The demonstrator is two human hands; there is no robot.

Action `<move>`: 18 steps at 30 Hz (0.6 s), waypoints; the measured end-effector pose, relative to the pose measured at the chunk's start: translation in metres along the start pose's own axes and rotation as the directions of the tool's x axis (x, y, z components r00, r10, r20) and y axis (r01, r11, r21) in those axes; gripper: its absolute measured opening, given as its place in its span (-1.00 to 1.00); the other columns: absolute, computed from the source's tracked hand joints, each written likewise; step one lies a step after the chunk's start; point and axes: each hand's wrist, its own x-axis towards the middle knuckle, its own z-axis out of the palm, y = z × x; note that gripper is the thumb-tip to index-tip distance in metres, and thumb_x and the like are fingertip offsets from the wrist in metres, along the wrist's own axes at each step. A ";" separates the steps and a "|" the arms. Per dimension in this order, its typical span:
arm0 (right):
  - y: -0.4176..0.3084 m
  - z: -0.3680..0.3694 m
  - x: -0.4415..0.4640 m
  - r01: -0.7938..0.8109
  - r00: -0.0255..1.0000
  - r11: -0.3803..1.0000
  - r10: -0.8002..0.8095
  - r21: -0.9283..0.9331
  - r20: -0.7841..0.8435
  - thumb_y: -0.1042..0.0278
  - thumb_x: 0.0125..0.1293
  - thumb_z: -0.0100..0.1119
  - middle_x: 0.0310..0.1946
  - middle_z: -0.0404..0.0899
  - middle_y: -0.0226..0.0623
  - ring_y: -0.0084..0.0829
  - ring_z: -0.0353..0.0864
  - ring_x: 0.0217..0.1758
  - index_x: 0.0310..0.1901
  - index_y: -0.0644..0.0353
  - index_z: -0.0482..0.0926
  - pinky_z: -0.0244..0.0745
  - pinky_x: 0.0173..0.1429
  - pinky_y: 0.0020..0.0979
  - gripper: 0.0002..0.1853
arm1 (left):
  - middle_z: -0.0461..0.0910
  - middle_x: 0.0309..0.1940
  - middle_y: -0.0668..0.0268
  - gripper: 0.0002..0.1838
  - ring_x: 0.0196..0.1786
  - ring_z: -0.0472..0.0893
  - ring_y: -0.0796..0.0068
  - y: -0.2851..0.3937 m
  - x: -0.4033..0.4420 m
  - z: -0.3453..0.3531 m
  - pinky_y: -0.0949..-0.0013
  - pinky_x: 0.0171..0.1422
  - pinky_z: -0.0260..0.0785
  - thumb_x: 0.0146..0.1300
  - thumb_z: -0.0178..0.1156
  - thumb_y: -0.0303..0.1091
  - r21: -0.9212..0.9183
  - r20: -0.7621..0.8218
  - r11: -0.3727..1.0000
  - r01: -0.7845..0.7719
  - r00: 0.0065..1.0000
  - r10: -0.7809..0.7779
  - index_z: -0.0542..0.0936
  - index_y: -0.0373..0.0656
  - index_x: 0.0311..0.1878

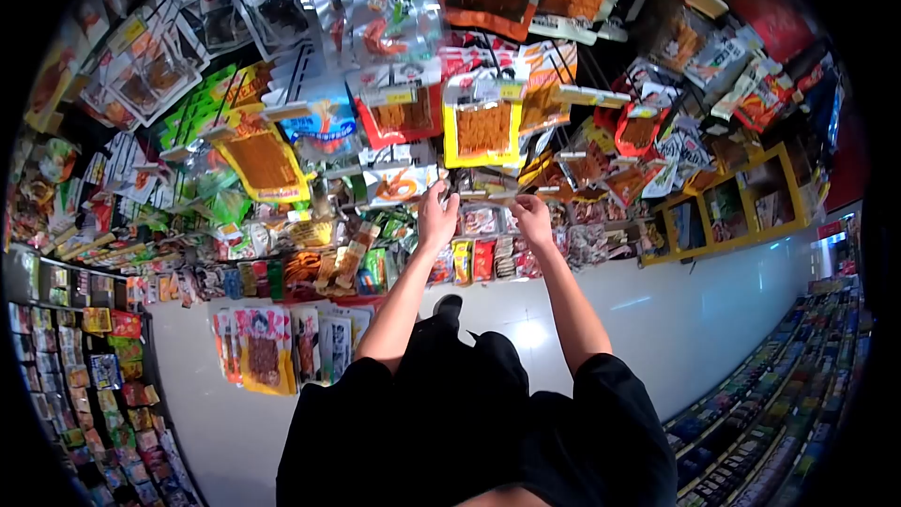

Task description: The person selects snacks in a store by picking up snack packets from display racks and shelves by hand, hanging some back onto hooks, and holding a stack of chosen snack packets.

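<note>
My left hand point(437, 217) is raised in front of the lower part of the snack display, its thumb and fingers slightly apart. No item shows clearly between them. Just beyond it hangs a white-and-orange snack packet point(401, 186). To the right, my right hand point(532, 222) has its fingers curled in and pressed together; whatever they may hold is too small to make out. A pale strip point(481, 194) runs between the two hands. Above them hangs a yellow-edged packet of brown snack point(482, 128), with a red-edged packet point(399, 116) at its left.
Rows of packets on hooks fill the rack ahead. Small bagged snacks point(483, 259) line a low shelf below my hands. A bundle of hanging packets point(263, 349) juts out at the left. Yellow bins point(690, 225) stand at the right. Pale floor point(657, 319) lies behind the rack.
</note>
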 end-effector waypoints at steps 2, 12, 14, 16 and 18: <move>-0.021 0.000 0.031 0.033 0.999 0.999 -0.032 0.030 -0.027 0.36 0.19 0.21 -0.37 0.58 -0.35 -0.59 0.50 -0.41 -0.10 0.35 0.54 0.38 -0.38 -0.55 -0.71 | 0.46 0.12 -0.02 -0.44 0.17 0.44 0.04 0.000 0.032 0.018 0.17 0.28 0.26 0.26 0.20 -0.22 -0.001 -0.069 1.000 -0.029 0.997 0.028 0.35 -0.33 0.24; -0.021 0.019 0.120 0.136 0.981 0.990 -0.130 0.027 -0.146 0.45 0.16 0.23 0.05 0.48 -0.09 -0.34 0.55 -0.02 0.20 0.42 0.31 0.45 0.02 -0.41 -0.43 | 0.46 0.01 0.02 -0.52 0.11 0.46 0.12 0.011 0.082 0.036 0.22 0.23 0.28 0.23 0.26 -0.25 -0.074 -0.077 0.990 0.118 0.989 -0.124 0.40 -0.34 0.11; -0.019 0.019 0.128 0.096 0.989 0.995 -0.096 -0.005 -0.111 0.46 0.15 0.23 0.03 0.49 -0.11 -0.37 0.56 -0.05 0.20 0.42 0.31 0.46 -0.02 -0.42 -0.43 | 0.45 -0.02 0.02 -0.58 0.07 0.46 0.09 0.012 0.087 0.035 0.17 0.19 0.28 0.23 0.25 -0.26 -0.110 -0.058 0.984 0.140 0.987 -0.147 0.41 -0.32 0.05; -0.022 0.018 0.130 0.077 0.988 0.994 -0.086 -0.073 -0.127 0.31 0.09 0.27 -0.04 0.58 -0.01 -0.25 0.61 -0.06 0.15 0.39 0.40 0.47 0.03 -0.34 -0.41 | 0.44 -0.09 0.04 -0.63 0.01 0.46 0.08 0.011 0.089 0.035 0.15 0.14 0.29 0.21 0.26 -0.28 -0.094 -0.060 0.985 0.145 0.987 -0.150 0.43 -0.30 -0.02; -0.032 0.016 0.129 0.071 0.989 0.992 -0.083 -0.106 -0.122 0.32 0.08 0.27 -0.16 0.60 -0.09 -0.31 0.60 -0.17 0.09 0.39 0.45 0.47 -0.06 -0.36 -0.47 | 0.43 -0.13 0.05 -0.64 -0.02 0.44 0.09 0.011 0.090 0.035 0.15 0.12 0.28 0.19 0.28 -0.29 -0.081 -0.108 0.994 0.070 0.991 -0.079 0.43 -0.30 -0.06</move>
